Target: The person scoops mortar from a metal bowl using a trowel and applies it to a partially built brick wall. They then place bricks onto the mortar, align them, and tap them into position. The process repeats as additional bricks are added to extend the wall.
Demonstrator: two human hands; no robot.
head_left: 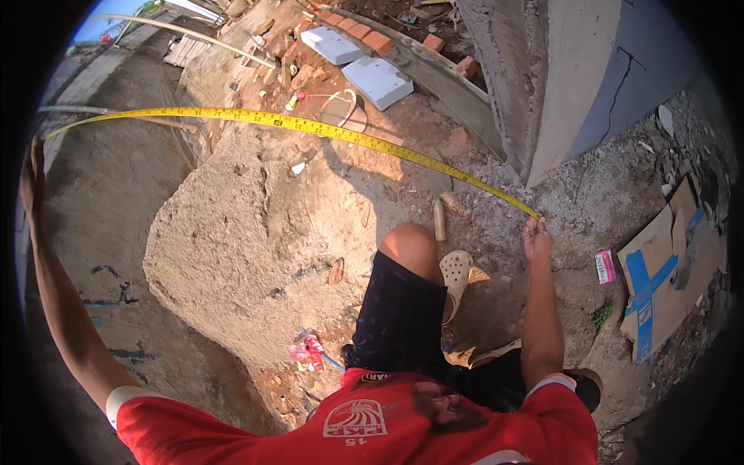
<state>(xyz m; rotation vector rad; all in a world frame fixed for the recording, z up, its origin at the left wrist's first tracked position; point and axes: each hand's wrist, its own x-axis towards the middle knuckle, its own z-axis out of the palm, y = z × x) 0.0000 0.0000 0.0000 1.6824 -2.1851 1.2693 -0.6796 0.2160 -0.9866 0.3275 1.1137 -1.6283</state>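
Observation:
A yellow tape measure (277, 120) stretches in a bowed line across the view, from the far left to the right of centre. My right hand (538, 240) is closed, pinching the tape's right end near the foot of a wall corner. At the far left rim, my left hand (32, 177) is raised with the arm stretched out, at the tape's other end. Its fingers are dark and partly cut off by the rim, but they appear closed on the tape. Beneath the tape lies a large rough slab of rock or concrete (232, 232).
A cracked grey wall (620, 85) rises at the upper right. Two white blocks (378, 80), red bricks (378, 41) and a bucket (341, 108) lie beyond the tape. Flattened cardboard (659, 287) with blue tape and a pink-and-white packet (604, 266) are at right. A small bottle (439, 220) lies near my knee.

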